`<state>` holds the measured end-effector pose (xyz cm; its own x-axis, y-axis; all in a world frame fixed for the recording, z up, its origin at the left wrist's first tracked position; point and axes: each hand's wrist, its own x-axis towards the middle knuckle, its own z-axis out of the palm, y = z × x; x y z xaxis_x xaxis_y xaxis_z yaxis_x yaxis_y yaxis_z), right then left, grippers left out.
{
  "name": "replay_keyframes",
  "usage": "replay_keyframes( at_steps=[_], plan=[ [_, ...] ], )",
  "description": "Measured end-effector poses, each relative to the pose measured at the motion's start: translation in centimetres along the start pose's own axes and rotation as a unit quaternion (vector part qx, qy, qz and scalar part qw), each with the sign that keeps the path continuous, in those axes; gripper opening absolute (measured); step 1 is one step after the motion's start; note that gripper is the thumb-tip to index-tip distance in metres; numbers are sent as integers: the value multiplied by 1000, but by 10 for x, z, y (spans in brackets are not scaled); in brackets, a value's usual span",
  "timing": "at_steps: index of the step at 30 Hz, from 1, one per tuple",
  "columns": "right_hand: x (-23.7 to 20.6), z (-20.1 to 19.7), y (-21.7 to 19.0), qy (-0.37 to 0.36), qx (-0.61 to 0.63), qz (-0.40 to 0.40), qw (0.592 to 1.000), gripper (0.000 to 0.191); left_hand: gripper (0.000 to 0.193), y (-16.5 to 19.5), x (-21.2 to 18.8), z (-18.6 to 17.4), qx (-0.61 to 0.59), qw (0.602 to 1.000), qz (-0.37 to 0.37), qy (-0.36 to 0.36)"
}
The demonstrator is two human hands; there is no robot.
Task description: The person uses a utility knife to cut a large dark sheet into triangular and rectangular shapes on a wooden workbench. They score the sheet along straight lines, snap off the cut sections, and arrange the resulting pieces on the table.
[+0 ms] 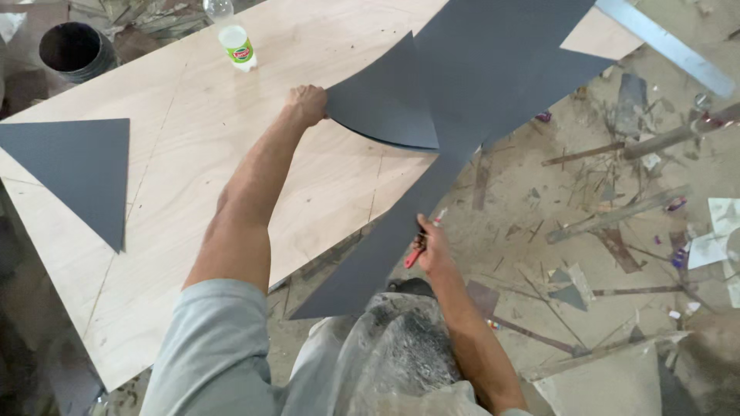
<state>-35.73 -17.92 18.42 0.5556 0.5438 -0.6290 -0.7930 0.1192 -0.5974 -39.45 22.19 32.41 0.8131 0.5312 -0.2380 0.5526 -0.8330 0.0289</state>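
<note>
Currently left hand (307, 103) clenches the large dark grey sheet (470, 69); right hand (432, 245) grips the red-handled cutter (417, 250), cut partway; one grey triangle (81, 173) done on the tabletop (231, 154).

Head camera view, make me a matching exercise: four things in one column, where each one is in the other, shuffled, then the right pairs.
1. Large dark grey sheet
2. Dark grey triangular cut-off
3. Clear plastic bottle with green label
4. Red-handled cutter

A. Upright at the plywood board's far edge
B. In the right hand
C. Flat on the board's left end
D. Corner gripped by the left hand

Pairs: 1-D, 2-C, 3-A, 4-B
</note>
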Motion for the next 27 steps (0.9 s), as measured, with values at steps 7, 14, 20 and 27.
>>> replay_keyframes(
  at_steps=[7,14,20,27],
  plan=[
    [9,66,81,23,0,88,996,29,45,-34,16,6,64,995,-4,74],
    [24,114,143,-81,-148,178,969,22,63,-128,-8,49,54,998,-34,7],
    [61,114,158,-201,-354,283,868,33,76,-209,-41,115,53,993,-77,-69],
    [206,21,21,8,-643,-111,758,16,79,-254,-76,226,54,998,-32,-10]
  ],
)
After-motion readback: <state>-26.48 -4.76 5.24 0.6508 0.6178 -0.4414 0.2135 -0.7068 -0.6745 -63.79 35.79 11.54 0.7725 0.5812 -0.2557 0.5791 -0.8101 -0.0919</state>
